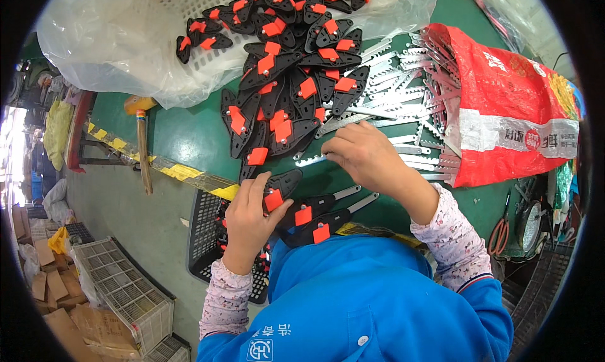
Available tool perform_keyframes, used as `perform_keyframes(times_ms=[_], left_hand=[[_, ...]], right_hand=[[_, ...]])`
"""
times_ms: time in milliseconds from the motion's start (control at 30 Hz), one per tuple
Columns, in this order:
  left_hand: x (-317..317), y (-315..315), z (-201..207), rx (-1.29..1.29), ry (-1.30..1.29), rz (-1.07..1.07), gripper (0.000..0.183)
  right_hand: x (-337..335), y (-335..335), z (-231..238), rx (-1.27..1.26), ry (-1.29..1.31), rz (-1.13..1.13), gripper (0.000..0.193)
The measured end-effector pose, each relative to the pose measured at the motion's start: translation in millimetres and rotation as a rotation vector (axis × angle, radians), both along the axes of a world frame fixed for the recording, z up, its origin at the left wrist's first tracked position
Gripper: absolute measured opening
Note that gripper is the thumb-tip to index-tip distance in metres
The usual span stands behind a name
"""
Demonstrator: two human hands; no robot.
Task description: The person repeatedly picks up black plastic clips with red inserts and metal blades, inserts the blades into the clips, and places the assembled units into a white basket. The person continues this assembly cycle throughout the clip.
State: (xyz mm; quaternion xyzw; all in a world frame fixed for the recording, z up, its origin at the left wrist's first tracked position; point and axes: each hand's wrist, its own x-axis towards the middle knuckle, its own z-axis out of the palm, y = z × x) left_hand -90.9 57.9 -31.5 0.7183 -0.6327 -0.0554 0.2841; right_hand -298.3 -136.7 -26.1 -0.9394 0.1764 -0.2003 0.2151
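Observation:
My left hand is closed on a black plastic part with a red tab, near the table's front edge. Pinched in the fingers of my right hand is a notched metal strip, its toothed end pointing left, a little apart from the black part. Two more black parts, a farther one and a nearer one, lie by my body, each with a metal strip sticking out to the right. Beyond my hands rises a pile of black parts with red tabs.
Loose metal strips spill from a red woven bag at the right. A plastic-lined basket stands at the far left. A mallet lies across the yellow-black table edge. Below sits a dark crate. Red-handled scissors are at the right.

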Motion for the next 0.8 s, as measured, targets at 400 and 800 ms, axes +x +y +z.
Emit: perform_keyframes(times_ms=[400, 800], left_hand=[[-5.9, -10.1, 6.2, -0.11, -0.121, -0.152, 0.064], [-41.0, -26.5, 19.6, 0.154, 0.023, -0.221, 0.074]], right_hand=[[-7.7, 17.7, 7.0, 0.018, 0.009, 0.145, 0.011], [-36.8, 25.7, 18.8, 0.303, 0.03, 0.038, 0.04]])
